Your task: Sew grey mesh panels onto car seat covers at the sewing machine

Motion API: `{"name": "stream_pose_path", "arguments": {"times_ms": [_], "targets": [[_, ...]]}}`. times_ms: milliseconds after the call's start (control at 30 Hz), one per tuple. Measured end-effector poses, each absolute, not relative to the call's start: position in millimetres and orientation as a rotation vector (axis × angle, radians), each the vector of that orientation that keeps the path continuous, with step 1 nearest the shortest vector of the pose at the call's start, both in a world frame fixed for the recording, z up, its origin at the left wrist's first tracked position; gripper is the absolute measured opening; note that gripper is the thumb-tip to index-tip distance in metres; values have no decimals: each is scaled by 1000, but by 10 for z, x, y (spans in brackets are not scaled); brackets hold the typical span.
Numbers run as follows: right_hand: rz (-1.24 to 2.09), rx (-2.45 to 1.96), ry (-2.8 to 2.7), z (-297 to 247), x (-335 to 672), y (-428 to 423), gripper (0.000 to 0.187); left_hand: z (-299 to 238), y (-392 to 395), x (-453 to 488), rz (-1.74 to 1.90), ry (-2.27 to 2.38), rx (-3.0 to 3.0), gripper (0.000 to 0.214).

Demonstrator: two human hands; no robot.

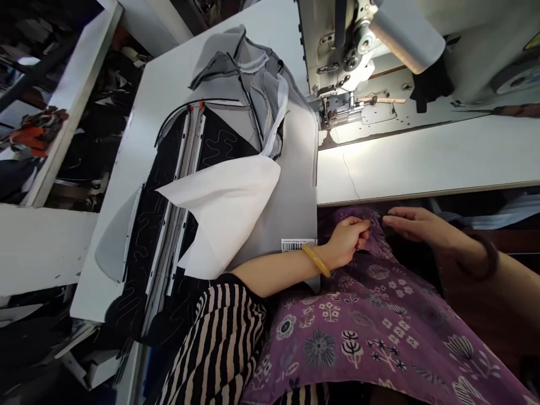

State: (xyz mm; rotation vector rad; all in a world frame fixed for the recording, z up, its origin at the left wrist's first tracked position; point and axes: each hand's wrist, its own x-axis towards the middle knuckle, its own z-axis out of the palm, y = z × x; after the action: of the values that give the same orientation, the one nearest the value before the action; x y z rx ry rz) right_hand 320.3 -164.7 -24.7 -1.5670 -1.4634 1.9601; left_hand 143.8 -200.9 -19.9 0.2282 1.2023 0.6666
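My left hand (348, 242), with a yellow bangle on the wrist, is closed over my lap, its fingers curled and the tips together. Whatever it may pinch is too small to make out. Facing it across a short gap, my right hand (411, 222) has thumb and fingers drawn close at the tips; any thing between them cannot be made out. Below both hands spreads a purple flowered apron (354, 332). Close by my left wrist is a grey fabric piece (297, 197) with a barcode label (298, 244), lying on the table.
A lit sewing machine (352, 104) stands at the upper right, a loose thread (348, 171) trailing toward the table edge. Black stitched panels (145, 236) and a white sheet (230, 205) lie left. Scraps (36, 132) fill the space beyond the white table (145, 107).
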Motion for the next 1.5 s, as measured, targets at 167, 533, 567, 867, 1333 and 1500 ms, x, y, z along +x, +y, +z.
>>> {"name": "stream_pose_path", "arguments": {"times_ms": [167, 533, 567, 867, 1333, 1500], "targets": [[2094, -1604, -1443, -346, 3054, -1669, 70, -240, -2030, 1436, 664, 1205, 283, 24], [2065, -1373, -1178, -380, 3242, -1925, 55, -190, -2078, 1463, 634, 1408, 1126, 10], [2092, -1371, -1117, -381, 3233, -1980, 56, -174, -2072, 1483, 632, 1416, 1143, 9], [1809, -1593, -1335, -484, 3323, -2059, 53, -116, -1845, 1488, 465, 1230, 1561, 15], [636, -2629, -1994, -1366, 4052, -1318, 48, 318, -1280, 629, -473, 1294, 2784, 25], [563, -2562, -2096, -1129, 4126, -1426, 48, 287, -1241, 446, -448, 1289, 2760, 26]]}}
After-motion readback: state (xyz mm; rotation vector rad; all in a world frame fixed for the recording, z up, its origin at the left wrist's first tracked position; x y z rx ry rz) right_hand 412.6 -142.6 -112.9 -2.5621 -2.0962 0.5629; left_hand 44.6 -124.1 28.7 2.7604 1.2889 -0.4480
